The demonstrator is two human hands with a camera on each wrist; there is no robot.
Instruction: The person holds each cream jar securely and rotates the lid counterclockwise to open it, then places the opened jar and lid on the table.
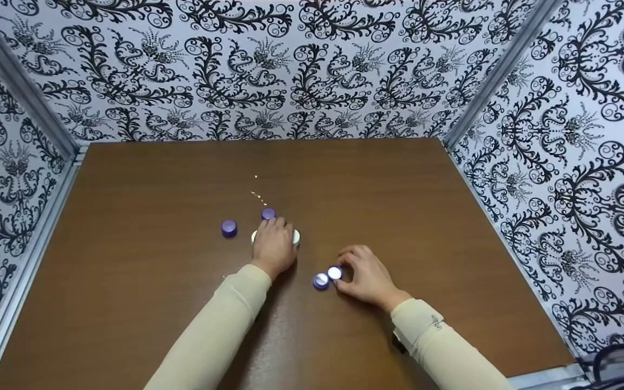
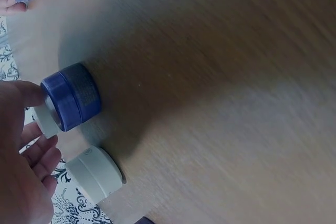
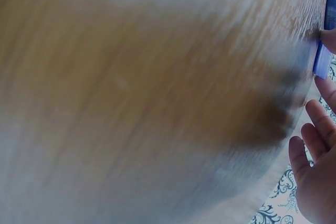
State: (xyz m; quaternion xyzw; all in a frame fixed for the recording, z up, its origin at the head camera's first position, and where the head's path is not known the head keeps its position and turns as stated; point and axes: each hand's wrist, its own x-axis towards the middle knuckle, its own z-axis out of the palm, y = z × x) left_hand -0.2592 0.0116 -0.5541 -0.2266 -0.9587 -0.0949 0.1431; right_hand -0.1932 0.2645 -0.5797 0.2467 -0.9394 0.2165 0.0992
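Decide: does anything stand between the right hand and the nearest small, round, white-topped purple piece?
Nothing visible does. The right hand pinches the small, round, white-topped purple piece; a second round purple piece sits just left of it, outside the grip.

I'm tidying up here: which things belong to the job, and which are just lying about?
Likely in the job:
blue jar, white jar by left hand
purple-rimmed piece in right hand
its neighbour
probably leftmost jar

Lying about:
white specks
black cable
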